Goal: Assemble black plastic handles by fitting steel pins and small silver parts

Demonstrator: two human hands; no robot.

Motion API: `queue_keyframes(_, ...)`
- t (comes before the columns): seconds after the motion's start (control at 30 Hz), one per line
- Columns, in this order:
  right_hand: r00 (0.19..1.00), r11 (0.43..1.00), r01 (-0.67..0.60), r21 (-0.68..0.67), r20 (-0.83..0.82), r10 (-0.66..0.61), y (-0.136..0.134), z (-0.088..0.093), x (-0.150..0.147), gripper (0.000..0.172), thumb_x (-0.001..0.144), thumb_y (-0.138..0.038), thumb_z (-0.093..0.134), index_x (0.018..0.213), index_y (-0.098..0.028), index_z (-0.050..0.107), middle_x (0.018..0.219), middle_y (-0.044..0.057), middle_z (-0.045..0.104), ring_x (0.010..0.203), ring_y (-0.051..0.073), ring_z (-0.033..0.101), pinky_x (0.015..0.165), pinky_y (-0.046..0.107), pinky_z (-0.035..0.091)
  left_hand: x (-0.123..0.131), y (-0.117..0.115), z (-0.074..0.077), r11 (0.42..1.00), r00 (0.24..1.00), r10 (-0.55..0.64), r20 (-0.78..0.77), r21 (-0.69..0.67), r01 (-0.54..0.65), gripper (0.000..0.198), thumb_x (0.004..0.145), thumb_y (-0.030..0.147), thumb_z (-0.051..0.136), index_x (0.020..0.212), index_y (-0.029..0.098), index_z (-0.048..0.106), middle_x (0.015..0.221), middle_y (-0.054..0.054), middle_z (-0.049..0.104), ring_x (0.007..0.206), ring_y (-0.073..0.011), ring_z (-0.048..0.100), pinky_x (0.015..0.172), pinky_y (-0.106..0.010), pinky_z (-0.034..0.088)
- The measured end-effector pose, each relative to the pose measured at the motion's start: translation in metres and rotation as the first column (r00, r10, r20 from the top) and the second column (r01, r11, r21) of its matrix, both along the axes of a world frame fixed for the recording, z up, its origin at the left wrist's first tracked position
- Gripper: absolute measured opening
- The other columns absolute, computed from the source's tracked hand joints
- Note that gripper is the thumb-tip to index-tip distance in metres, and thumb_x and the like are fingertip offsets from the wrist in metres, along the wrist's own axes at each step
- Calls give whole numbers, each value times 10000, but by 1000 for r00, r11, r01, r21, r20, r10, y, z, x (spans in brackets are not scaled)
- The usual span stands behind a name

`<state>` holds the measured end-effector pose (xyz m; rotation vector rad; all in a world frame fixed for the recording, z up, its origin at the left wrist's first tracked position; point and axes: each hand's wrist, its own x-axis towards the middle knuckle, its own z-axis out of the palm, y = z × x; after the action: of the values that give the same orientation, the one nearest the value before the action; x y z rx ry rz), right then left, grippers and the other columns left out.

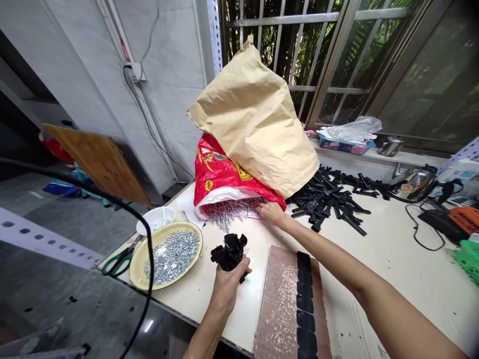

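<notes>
My left hand [228, 284] is closed around a bunch of black plastic parts [230, 252], held above the front of the table. At the mouth of a red bag [217, 164] lies a heap of long thin metal screws or nails [234, 208]. My right hand [272, 212] reaches to the right side of that heap, fingers curled in at the bag's opening. Its fingertips are partly hidden, so what they grip cannot be made out. A row of flat black pieces [305, 304] lies on a brown board [279, 299] below my right forearm.
A yellow dish [136, 271] of small metal pieces stands left, beside a white bowl [155, 219] and green-handled scissors [118, 262]. Beige sacking [258, 109] covers the red bag. Black parts [329, 197] pile up behind my right arm. A black cable [149, 249] hangs at front left.
</notes>
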<state>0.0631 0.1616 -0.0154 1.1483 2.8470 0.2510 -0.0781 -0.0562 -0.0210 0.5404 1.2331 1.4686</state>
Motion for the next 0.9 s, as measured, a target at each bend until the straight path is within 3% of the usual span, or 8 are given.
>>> queue_keyframes(0.17, 978, 982, -185, -36, 88, 187, 8, 6, -1, 226, 851, -37, 456, 939, -113, 649, 997, 123, 618, 936, 204, 549, 736, 276, 439, -10, -8, -5, 999, 1000, 13, 13, -40, -13, 314, 576, 289, 805, 792, 117, 656, 740, -8, 607, 610, -106, 561, 616, -255, 496)
queue_keyframes(0.4, 922, 920, -379, -101, 47, 385, -47, 1, -16, 217, 940, -188, 422, 935, -174, 639, 934, 68, 622, 855, 163, 526, 701, 257, 413, -11, -10, -3, 1000, 999, 30, 17, 1, -30, 282, 590, 276, 794, 778, 116, 659, 745, -17, 609, 617, -104, 553, 599, -239, 493)
queue_keyframes(0.47, 932, 930, -361, -70, -61, 358, -58, 1, -19, 205, 936, -244, 448, 953, -192, 646, 1006, 77, 618, 873, 174, 526, 710, 277, 414, -13, -11, -3, 999, 999, 29, 34, 13, -29, 264, 591, 268, 792, 766, 121, 660, 731, -10, 606, 601, -98, 546, 595, -239, 493)
queue_keyframes(0.53, 911, 949, -314, -37, -294, 290, -64, 6, -19, 192, 924, -274, 479, 958, -199, 653, 1071, 86, 607, 919, 188, 527, 748, 304, 419, -14, -12, -4, 999, 999, 21, 45, 28, -23, 250, 586, 260, 792, 756, 126, 665, 734, -12, 611, 621, -104, 554, 601, -242, 498)
queue_keyframes(0.6, 790, 962, -267, -64, -587, 180, -70, 18, -17, 193, 926, -271, 476, 962, -188, 646, 1036, 84, 615, 919, 181, 544, 773, 313, 432, -15, -13, -6, 999, 999, 25, 43, 46, -27, 246, 579, 258, 791, 753, 131, 673, 750, -19, 625, 654, -118, 568, 605, -246, 503)
queue_keyframes(0.7, 470, 943, -263, -206, -880, -62, -88, 45, -14, 206, 929, -299, 468, 1063, -189, 580, 911, 45, 619, 822, 147, 589, 741, 295, 470, -14, -14, -7, 997, 999, 50, -7, 57, -50, 259, 560, 267, 792, 753, 132, 686, 757, -31, 648, 672, -137, 586, 616, -260, 504)
queue_keyframes(0.8, 191, 888, -337, -313, -946, -261, -116, 72, -14, 364, 880, -345, 551, 1205, -225, 442, 824, -8, 593, 745, 134, 613, 701, 291, 508, -10, -14, -8, 998, 994, 51, -97, 44, -46, 268, 556, 289, 785, 754, 130, 700, 739, -41, 667, 668, -148, 597, 643, -275, 502)
queue_keyframes(0.9, 110, 836, -419, -354, -934, -340, -140, 86, -15, 382, 851, -365, 589, 1166, -229, 420, 794, -26, 572, 711, 125, 621, 704, 297, 535, -6, -13, -5, 999, 989, 28, -143, 37, -23, 290, 553, 300, 781, 776, 132, 703, 758, -50, 681, 692, -160, 609, 663, -285, 504)
